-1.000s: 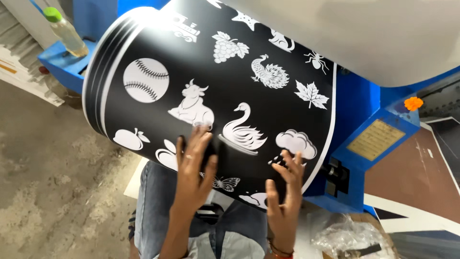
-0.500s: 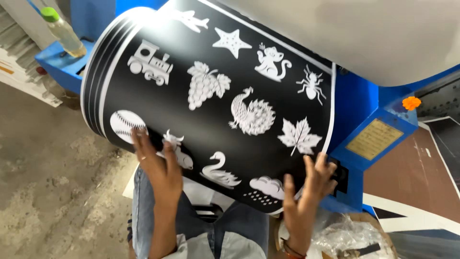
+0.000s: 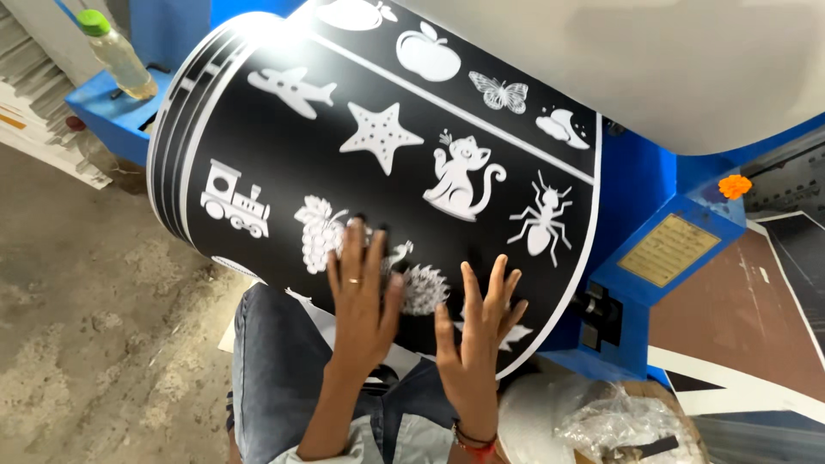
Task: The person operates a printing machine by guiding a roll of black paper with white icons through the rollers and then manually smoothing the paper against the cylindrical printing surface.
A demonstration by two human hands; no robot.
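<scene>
A large black drum (image 3: 378, 198) printed with white pictures (train, grapes, star, cat, ant, plane, apple, butterfly) lies on a blue machine (image 3: 662, 215). My left hand (image 3: 361, 296) presses flat on the lower face of the drum, fingers spread, a ring on one finger, over the grapes and a bird picture. Just to its right, my right hand (image 3: 477, 331) also lies flat on the drum, fingers apart, with a bracelet at the wrist. Neither hand holds anything. My knees in blue jeans (image 3: 275, 369) are below the drum.
A plastic bottle with a green cap (image 3: 116, 51) stands on the blue ledge at the upper left. Crumpled clear plastic (image 3: 601, 421) lies at the lower right. A brass plate (image 3: 670, 249) and an orange flower (image 3: 735, 185) sit on the machine. Concrete floor (image 3: 94, 326) at left.
The drum's surface has rolled downward toward me: swan and ball passed out of view, star, cat, plane and apple came down. Both hands shifted back up onto the drum's face, closer together.
</scene>
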